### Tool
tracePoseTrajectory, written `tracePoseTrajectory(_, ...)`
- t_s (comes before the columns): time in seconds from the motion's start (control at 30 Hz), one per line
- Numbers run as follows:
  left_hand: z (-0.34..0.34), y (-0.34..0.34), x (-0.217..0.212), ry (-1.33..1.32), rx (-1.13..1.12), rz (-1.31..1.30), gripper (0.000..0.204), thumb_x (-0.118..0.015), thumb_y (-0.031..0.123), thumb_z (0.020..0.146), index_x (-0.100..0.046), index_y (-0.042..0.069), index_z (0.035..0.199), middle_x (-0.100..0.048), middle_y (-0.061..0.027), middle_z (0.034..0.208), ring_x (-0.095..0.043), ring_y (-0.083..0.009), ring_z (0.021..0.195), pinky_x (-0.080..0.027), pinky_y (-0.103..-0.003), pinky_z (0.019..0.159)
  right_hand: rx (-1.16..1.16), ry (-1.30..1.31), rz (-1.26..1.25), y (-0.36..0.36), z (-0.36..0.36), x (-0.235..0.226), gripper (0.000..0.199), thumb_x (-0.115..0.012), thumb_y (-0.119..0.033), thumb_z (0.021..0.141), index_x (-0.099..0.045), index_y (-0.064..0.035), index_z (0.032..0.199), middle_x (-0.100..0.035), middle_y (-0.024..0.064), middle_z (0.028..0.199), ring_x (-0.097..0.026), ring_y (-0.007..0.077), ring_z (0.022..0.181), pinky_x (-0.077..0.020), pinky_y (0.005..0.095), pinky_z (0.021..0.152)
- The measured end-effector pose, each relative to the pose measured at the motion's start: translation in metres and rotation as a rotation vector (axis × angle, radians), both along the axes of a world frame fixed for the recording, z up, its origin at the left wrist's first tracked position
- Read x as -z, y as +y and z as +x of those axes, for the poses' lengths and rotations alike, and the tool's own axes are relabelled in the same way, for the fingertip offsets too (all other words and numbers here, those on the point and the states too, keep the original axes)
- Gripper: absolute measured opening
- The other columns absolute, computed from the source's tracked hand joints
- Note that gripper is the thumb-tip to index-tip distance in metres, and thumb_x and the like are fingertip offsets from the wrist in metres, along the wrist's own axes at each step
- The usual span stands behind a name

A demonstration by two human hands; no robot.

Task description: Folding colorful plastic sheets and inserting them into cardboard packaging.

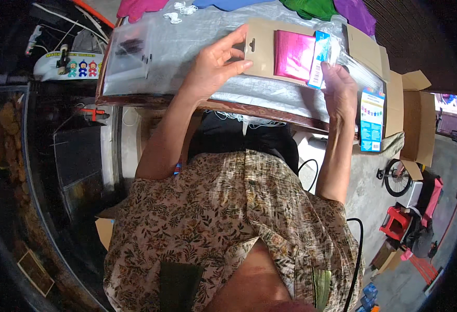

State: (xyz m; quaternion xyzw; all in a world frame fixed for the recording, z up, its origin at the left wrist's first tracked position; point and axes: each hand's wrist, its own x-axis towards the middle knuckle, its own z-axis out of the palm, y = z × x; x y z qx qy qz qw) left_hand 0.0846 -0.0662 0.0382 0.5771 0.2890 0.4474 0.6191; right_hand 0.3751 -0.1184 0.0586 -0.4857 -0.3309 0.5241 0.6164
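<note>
A flat package lies lengthwise between my two hands above the table. It has a tan backing card (261, 52) with a hang hole, a shiny pink packet (292, 54) and a narrow blue and white label card (319, 57). My left hand (213, 65) grips the tan end between thumb and fingers. At the other end, the thumb and fingers of my right hand (339, 86) pinch the label card's lower part. Clear plastic wrap (361, 70) spreads beside and behind the right hand; where it ends is hard to make out.
Silver sheeting (187, 39) covers the table. Clear plastic bags (127, 52) lie at its left. Pink (140, 8), blue, green and purple (356, 14) pieces line the far edge, near white cords (179, 11). Right: a blue printed card (372, 122) and an open cardboard box (418, 122).
</note>
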Motion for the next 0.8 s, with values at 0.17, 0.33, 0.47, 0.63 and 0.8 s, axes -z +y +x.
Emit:
tracePoseTrajectory(0.17, -0.002, -0.001, 0.000, 0.032, 0.063, 0.025, 0.087, -0.072, -0.003, 0.087, -0.021, 0.002, 0.158, -0.044, -0.0184, 0.151, -0.060, -0.0154, 0.107, -0.055, -0.029, 0.090, -0.040, 0.004, -0.018, 0.003, 0.012, 0.010, 0.007, -0.074, -0.007, 0.089, -0.073, -0.0028, 0.094, -0.072, 0.0015, 0.085, -0.062, 0.0046, 0.072, -0.0425, 0.0177, 0.064)
tracePoseTrajectory(0.33, 0.015, -0.007, 0.000, -0.180, 0.019, 0.066, 0.118, -0.087, 0.012, 0.076, -0.003, 0.003, 0.159, -0.034, -0.0232, 0.156, -0.056, -0.0246, 0.119, -0.049, -0.038, 0.101, -0.057, 0.198, -0.085, 0.014, 0.014, 0.027, 0.012, -0.071, -0.012, 0.092, -0.071, -0.0023, 0.099, -0.072, 0.0014, 0.087, -0.064, 0.0059, 0.074, -0.0483, 0.0190, 0.066)
tracePoseTrajectory(0.47, 0.049, -0.014, 0.004, 0.063, -0.213, 0.484, 0.131, -0.097, 0.027, 0.062, -0.010, 0.000, 0.157, -0.035, -0.0235, 0.154, -0.050, -0.0307, 0.128, -0.042, -0.044, 0.108, -0.074, 0.262, -0.208, 0.011, -0.019, 0.012, 0.018, -0.069, -0.015, 0.093, -0.069, -0.0017, 0.105, -0.072, 0.0030, 0.090, -0.068, 0.0086, 0.077, -0.0555, 0.0224, 0.068)
tracePoseTrajectory(0.63, 0.065, -0.016, -0.008, 0.100, -0.277, 0.432, 0.132, -0.100, 0.042, 0.049, -0.024, -0.001, 0.148, -0.038, -0.0217, 0.147, -0.044, -0.0337, 0.133, -0.037, -0.046, 0.112, -0.134, 0.330, -0.220, 0.015, -0.020, 0.031, 0.021, -0.070, -0.013, 0.092, -0.068, -0.0016, 0.109, -0.073, 0.0044, 0.093, -0.070, 0.0109, 0.081, -0.0598, 0.0269, 0.070)
tracePoseTrajectory(0.8, 0.062, -0.021, -0.014, 0.204, -0.382, 0.486, 0.142, -0.099, 0.051, 0.045, -0.022, -0.003, 0.151, -0.036, -0.0234, 0.151, -0.043, -0.0342, 0.135, -0.037, -0.045, 0.112, -0.126, 0.411, -0.286, 0.013, -0.036, 0.030, 0.019, -0.070, -0.011, 0.091, -0.069, -0.0011, 0.108, -0.073, 0.0049, 0.094, -0.070, 0.0131, 0.080, -0.0595, 0.0283, 0.070)
